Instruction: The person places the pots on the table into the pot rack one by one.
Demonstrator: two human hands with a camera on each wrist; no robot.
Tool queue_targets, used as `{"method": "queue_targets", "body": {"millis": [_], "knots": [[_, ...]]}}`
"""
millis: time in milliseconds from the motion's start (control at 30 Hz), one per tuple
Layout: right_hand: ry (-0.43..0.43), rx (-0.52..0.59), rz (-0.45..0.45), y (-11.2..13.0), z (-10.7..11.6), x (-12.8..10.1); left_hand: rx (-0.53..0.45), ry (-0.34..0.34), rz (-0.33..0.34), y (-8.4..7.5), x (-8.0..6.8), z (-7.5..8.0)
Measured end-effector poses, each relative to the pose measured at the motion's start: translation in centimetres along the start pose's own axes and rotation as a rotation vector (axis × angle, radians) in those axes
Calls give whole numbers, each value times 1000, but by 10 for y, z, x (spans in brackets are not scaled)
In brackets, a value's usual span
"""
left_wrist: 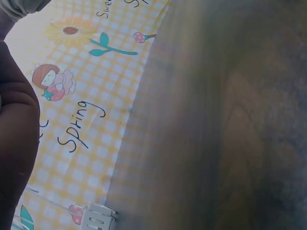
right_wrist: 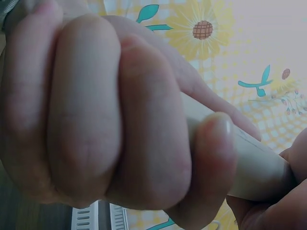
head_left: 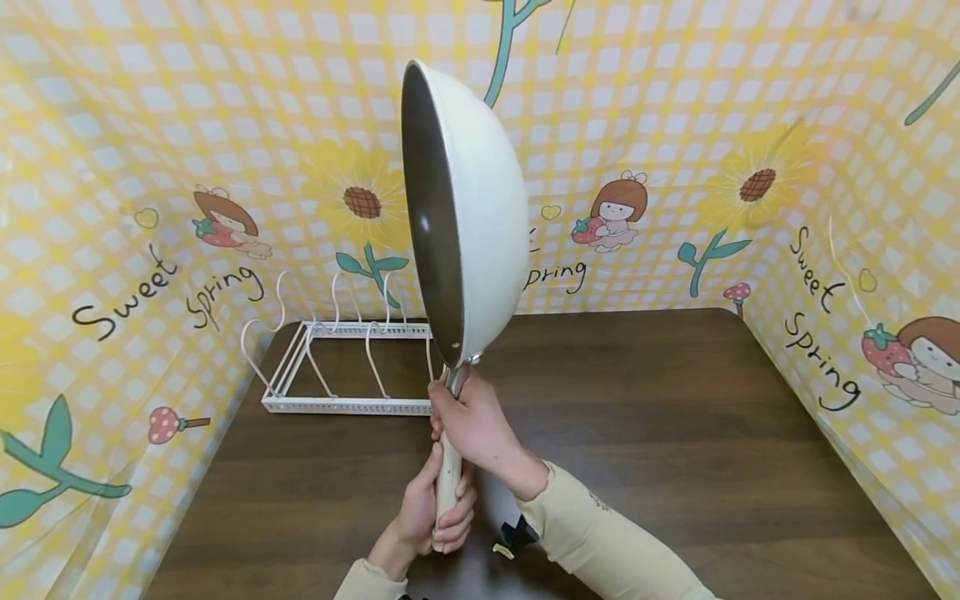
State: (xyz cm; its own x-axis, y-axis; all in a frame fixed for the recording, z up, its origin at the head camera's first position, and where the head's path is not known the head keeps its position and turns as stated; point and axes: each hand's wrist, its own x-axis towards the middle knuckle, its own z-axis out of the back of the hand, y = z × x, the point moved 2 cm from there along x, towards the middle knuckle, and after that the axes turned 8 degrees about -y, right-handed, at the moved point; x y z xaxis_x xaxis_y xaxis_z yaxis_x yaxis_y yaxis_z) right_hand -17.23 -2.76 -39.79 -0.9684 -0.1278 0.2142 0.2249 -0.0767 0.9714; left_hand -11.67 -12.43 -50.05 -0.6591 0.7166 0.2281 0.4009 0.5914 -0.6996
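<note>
A cream wok (head_left: 480,208) with a dark inside stands on edge in the air, its opening facing left. Its pale handle (head_left: 448,475) points down toward me. My right hand (head_left: 474,425) grips the handle near the metal neck, and my left hand (head_left: 435,512) grips its lower end. In the right wrist view my right hand (right_wrist: 110,115) fills the frame, fingers curled round the handle (right_wrist: 254,167). The left wrist view shows only a dark part of my hand (left_wrist: 17,143) at the left edge. Behind the wok, a white wire rack (head_left: 337,367) sits on the table.
A dark wooden table (head_left: 675,433) is walled on three sides by a yellow checked cloth (head_left: 750,167) with sunflowers and cartoon figures. A small black and yellow object (head_left: 513,537) lies by my right sleeve. The rack's corner (left_wrist: 98,218) shows in the left wrist view.
</note>
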Motion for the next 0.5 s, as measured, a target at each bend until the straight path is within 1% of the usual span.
{"method": "queue_targets", "body": {"millis": [133, 267, 500], "knots": [[13, -7, 21, -1, -2, 0, -11, 8, 3, -1, -3, 1], [16, -6, 14, -3, -5, 1, -20, 14, 4, -2, -5, 2], [18, -24, -1, -1, -9, 2, -30, 46, 8, -5, -7, 7]]}}
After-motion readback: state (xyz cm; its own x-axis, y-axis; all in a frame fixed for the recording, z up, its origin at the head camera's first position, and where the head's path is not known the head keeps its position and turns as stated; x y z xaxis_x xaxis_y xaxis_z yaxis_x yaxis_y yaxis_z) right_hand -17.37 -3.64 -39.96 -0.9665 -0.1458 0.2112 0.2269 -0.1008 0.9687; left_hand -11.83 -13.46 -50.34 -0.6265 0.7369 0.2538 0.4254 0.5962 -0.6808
